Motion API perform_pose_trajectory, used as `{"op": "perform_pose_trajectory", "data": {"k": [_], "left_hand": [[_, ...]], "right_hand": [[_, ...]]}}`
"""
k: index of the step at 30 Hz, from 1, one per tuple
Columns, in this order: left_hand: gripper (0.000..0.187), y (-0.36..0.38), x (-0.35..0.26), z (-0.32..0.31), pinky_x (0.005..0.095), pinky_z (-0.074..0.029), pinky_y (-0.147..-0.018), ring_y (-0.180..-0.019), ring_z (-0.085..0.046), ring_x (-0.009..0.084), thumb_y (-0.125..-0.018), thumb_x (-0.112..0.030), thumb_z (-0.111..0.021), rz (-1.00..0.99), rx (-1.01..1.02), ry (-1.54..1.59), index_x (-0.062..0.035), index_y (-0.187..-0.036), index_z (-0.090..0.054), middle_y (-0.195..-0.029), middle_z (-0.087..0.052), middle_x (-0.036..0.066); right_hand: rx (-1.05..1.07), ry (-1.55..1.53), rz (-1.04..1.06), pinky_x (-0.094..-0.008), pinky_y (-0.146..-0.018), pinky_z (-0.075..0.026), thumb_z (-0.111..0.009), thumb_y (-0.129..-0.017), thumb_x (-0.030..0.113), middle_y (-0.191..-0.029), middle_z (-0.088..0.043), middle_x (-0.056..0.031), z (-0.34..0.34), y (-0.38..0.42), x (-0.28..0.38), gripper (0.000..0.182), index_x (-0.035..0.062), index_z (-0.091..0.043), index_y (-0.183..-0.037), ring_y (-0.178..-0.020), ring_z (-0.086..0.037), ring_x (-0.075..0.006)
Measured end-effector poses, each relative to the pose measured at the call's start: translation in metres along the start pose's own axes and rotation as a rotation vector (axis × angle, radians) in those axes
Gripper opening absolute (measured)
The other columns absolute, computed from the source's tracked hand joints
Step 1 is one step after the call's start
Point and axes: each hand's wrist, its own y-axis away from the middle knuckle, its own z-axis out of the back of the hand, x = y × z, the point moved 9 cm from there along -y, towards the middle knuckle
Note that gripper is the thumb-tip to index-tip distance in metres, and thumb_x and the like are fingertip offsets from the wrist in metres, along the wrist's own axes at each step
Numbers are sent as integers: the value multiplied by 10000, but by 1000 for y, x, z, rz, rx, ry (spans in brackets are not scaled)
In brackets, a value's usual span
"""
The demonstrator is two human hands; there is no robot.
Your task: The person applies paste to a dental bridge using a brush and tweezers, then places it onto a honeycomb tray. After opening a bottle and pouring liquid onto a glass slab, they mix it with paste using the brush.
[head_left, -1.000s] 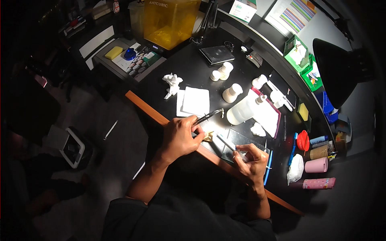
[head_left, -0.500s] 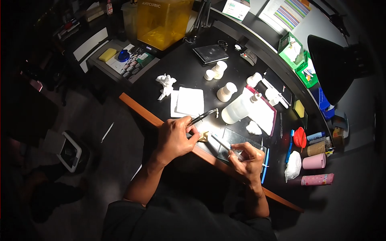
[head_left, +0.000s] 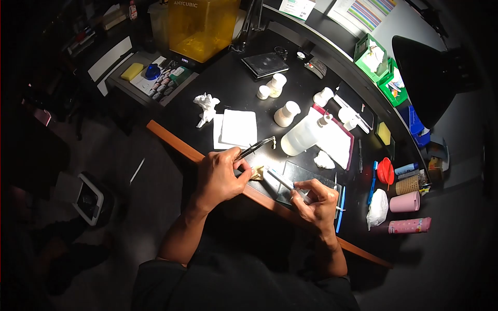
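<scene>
My left hand (head_left: pixel 220 176) is closed around black tweezers (head_left: pixel 254 149), which point up and to the right. A small whitish piece (head_left: pixel 274 141) sits at their tip. Beside the same hand's fingertips, close to the desk edge, is a small gold-coloured object (head_left: pixel 257 172); I cannot tell whether the fingers also grip it. My right hand (head_left: pixel 317 201) pinches a white pen-like tool (head_left: pixel 281 179), its far end right beside the gold object. Under the tool lies a glass slab (head_left: pixel 303 175). A blue stick (head_left: pixel 341 210) lies near the right hand.
Past the hands stand a translucent bottle (head_left: pixel 298 141) and a white jar (head_left: pixel 287 114). White paper sheets (head_left: pixel 238 128) and a crumpled tissue (head_left: pixel 206 108) lie left. Pink cups (head_left: pixel 404 202) and a red cup (head_left: pixel 385 171) are at right. A wooden edge (head_left: pixel 174 139) borders the desk.
The whole view has shifted slightly, so desk items appear a little up and left. Both hands keep the same holds, with the pen-like tool still beside the gold object.
</scene>
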Motion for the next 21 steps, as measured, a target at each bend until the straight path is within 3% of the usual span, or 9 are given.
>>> {"op": "perform_pose_trajectory", "data": {"k": [9, 16, 21], "left_hand": [[375, -1, -3, 1, 344, -374, -495, -469, -487, 157, -770, -97, -890, -16, -1, -21, -46, -716, -522, -652, -675, 36], [296, -1, -1, 0, 322, -349, -481, -467, -454, 124, -772, -97, -897, 0, 22, 21, -31, -742, -610, -662, -673, 29], [286, -3, -4, 3, 277, -313, -481, -495, -407, 44, -807, -119, -903, 63, 91, 61, -30, -744, -639, -695, -690, 13]], "right_hand": [[20, -10, -24, -263, -471, -421, -827, -834, 112, -657, -700, -52, 2, 1, -4, 148, 29, -802, -953, -469, -564, -77], [-147, -133, -154, -219, -473, -332, -828, -873, 26, -634, -645, 13, 52, 31, -34, 134, -15, -787, -994, -514, -516, -5], [-334, -167, -279, -208, -614, -423, -763, -959, 21, -749, -660, 40, 104, 72, -66, 114, -17, -761, -1067, -675, -566, -19]]}}
